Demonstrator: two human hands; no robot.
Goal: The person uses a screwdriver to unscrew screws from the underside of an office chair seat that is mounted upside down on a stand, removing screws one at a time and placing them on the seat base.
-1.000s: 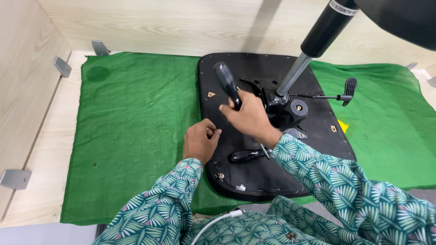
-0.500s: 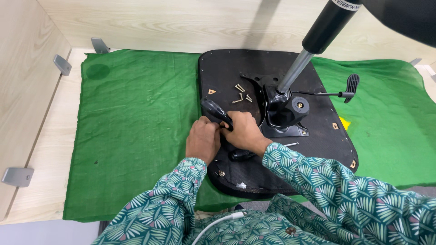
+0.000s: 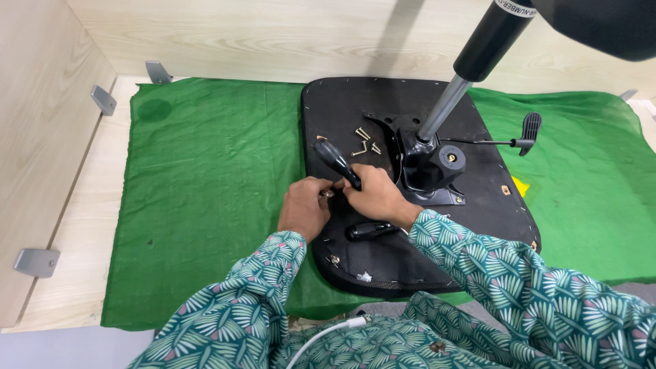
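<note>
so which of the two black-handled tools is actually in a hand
The black-handled tool angled up at the seat's left edge, gripped by the right hand. The other tool lies loose on the seat base, nearer the person.

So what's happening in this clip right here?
A person in a leaf-patterned shirt works on an upturned black chair seat lying on a green cloth. The right hand grips a black-handled screwdriver, tip down by the seat's left edge, where the left hand pinches something small at the tip. Loose screws lie on the seat near the metal mechanism with its gas cylinder. A second black-handled tool rests just under the right wrist.
</note>
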